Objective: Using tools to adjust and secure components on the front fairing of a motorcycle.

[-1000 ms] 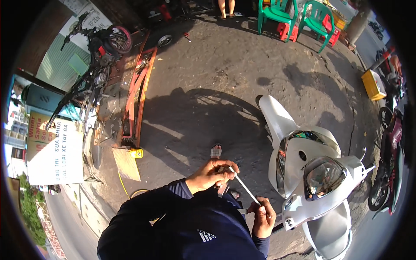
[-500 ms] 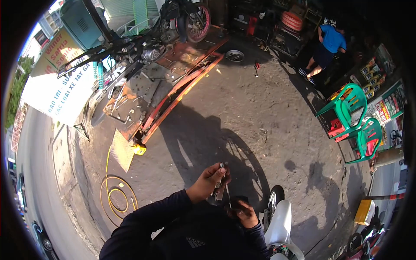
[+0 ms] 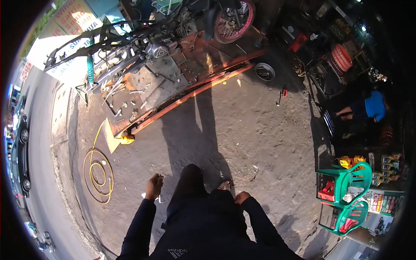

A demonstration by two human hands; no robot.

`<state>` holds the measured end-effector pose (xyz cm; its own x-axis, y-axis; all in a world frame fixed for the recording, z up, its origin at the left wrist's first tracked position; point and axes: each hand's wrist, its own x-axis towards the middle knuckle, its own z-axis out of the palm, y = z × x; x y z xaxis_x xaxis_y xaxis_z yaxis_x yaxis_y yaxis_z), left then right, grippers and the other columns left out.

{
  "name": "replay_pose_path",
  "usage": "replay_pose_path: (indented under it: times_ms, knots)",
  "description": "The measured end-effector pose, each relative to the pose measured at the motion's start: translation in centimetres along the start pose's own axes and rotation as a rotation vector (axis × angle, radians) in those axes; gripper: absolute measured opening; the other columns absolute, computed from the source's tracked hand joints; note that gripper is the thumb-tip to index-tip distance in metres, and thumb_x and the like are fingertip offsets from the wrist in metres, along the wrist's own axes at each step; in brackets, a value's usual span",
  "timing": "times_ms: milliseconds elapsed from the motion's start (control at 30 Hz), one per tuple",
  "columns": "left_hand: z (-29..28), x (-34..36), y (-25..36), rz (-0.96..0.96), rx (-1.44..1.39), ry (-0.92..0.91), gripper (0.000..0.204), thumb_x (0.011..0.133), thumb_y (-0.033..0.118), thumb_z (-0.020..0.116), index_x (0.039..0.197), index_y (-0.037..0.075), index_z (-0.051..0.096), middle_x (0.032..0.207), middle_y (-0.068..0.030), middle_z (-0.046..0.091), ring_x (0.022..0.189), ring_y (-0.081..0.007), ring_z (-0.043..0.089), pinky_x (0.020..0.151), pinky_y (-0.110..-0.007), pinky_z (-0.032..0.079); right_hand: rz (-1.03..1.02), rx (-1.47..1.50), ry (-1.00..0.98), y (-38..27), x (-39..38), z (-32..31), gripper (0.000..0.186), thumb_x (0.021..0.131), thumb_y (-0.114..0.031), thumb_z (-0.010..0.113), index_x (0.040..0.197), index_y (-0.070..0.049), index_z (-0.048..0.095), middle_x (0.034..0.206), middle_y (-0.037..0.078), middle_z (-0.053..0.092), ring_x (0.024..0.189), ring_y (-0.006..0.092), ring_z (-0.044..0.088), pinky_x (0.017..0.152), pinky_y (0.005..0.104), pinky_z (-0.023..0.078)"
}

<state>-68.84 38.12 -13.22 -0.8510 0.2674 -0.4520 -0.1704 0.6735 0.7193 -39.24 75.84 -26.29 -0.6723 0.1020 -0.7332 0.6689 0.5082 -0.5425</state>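
Note:
My left hand [image 3: 154,187] is out to the left of my legs with its fingers closed. A small dark metal part [image 3: 160,176] pokes out at the fingertips, too small to name. Just below that hand a bright white patch shows; I cannot tell whether it is held or on the ground. Beside my right thigh, my right hand [image 3: 242,198] hangs with curled fingers, and whatever may be in them is hidden. My legs [image 3: 190,182] show between the hands, one foot forward on the ground.
Ahead stands a red motorcycle lift [image 3: 190,92] carrying a stripped motorcycle [image 3: 156,50] and scattered tools. A yellow hose [image 3: 110,186] lies coiled at left, near the road. A round pan [image 3: 264,72] sits far right of the lift. Green chairs [image 3: 353,190] and a person in blue [image 3: 375,106] are at right.
My hands have parted from in front of my body, left hand to the left, right hand down by the thigh. The view has turned, and the white motorcycle is out of sight.

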Motion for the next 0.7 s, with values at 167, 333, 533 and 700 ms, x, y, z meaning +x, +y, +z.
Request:
replay_pose_path:
  times_ms: [167,333,533,700]
  knots:
    - [4.1,-1.3,-15.3,-0.469,0.197,0.017,0.034,0.090,0.037,0.058,0.090,0.004,0.064,0.075,-0.0186,0.068,0.074,-0.0368,0.067,0.064,-0.046,0.050,0.154,-0.105,0.138,-4.8,11.1,-11.8,0.046,0.072,-0.046,0.080,0.065,-0.002,0.068,0.059,0.010,0.066,0.056,0.0217,0.065,0.062,0.0361,0.053]
    - [7.0,-0.4,-9.1,-0.852,-0.129,-0.108,0.027,0.091,0.025,0.061,0.080,0.001,0.060,0.063,-0.0064,0.059,0.054,-0.0156,0.059,0.046,-0.032,0.044,0.188,0.421,0.308,-8.3,25.4,-22.4,0.028,0.079,-0.029,0.076,0.076,-0.004,0.064,0.066,0.006,0.067,0.058,0.0162,0.065,0.060,0.0318,0.052]
    - [4.4,14.0,7.0,-0.746,-0.242,-0.091,0.026,0.092,0.025,0.060,0.081,0.001,0.058,0.062,-0.0058,0.059,0.057,-0.0126,0.058,0.055,-0.029,0.044,-0.008,0.256,0.299,-20.4,45.9,-34.7,0.018,0.081,-0.020,0.073,0.083,-0.004,0.064,0.073,0.007,0.069,0.063,0.0186,0.066,0.062,0.0318,0.052]
    - [10.9,23.6,17.2,-0.768,-0.285,0.106,0.027,0.090,0.028,0.062,0.081,0.002,0.060,0.066,-0.0109,0.063,0.059,-0.0223,0.061,0.056,-0.034,0.045,-0.218,-0.154,0.278,-25.5,61.8,-41.4,0.021,0.079,-0.024,0.075,0.084,-0.007,0.063,0.076,0.009,0.067,0.071,0.0249,0.066,0.067,0.0362,0.052]
